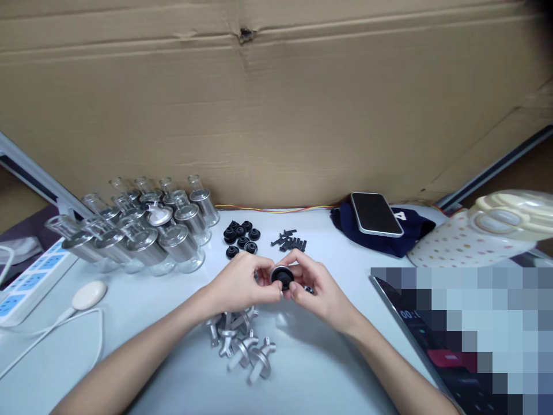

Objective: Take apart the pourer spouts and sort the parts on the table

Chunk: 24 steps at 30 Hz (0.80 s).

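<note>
My left hand (245,278) and my right hand (322,293) meet at the middle of the table, fingers closed around one small part. It is a round cap (283,278) with a silver rim and a black ribbed piece inside, its round face turned toward me. Both thumbs press at its lower edge. Just below my left hand lies a pile of silver pour spouts (244,346). Beyond my hands are a group of black ribbed stoppers (241,233) and several small black strips (291,241).
Several glass bottles with metal sleeves (147,245) stand at the left, near a power strip (37,274) and a white round charger (89,295) with its cable. At the right are a phone (377,214) on a dark cap (406,245), a dotted container (453,239) and a tablet (415,323).
</note>
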{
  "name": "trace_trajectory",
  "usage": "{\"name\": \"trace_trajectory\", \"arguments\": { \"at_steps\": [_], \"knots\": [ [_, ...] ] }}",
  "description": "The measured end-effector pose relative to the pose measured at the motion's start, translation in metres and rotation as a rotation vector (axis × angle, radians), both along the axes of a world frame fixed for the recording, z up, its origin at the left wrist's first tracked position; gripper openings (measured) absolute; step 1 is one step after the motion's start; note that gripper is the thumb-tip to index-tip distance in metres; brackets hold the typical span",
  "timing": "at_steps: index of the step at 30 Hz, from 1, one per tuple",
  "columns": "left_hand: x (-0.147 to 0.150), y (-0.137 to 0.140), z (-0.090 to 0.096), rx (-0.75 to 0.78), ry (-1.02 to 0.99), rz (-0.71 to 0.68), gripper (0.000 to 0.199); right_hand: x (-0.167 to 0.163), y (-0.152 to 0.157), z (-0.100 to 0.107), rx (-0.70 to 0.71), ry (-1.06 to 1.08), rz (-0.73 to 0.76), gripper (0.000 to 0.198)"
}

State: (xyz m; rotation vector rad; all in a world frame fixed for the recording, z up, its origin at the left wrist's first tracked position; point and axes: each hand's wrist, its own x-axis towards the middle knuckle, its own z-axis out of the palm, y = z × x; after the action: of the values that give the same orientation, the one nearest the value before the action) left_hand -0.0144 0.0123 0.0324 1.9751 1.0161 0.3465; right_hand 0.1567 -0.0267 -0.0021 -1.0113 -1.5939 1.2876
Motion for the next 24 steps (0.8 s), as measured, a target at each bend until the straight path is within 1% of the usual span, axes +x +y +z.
{"name": "trace_trajectory", "arguments": {
  "at_steps": [15, 24],
  "knots": [
    [-0.0005, -0.0002, -0.0010, 0.029, -0.011, -0.008, 0.017, 0.0010, 0.0001, -0.0015, 0.031, -0.026, 0.000, 0.014],
    [0.0000, -0.0001, -0.0021, 0.060, -0.002, -0.014, 0.015, 0.0020, -0.0006, -0.0026, 0.042, -0.038, -0.005, 0.015]
  ]
}}
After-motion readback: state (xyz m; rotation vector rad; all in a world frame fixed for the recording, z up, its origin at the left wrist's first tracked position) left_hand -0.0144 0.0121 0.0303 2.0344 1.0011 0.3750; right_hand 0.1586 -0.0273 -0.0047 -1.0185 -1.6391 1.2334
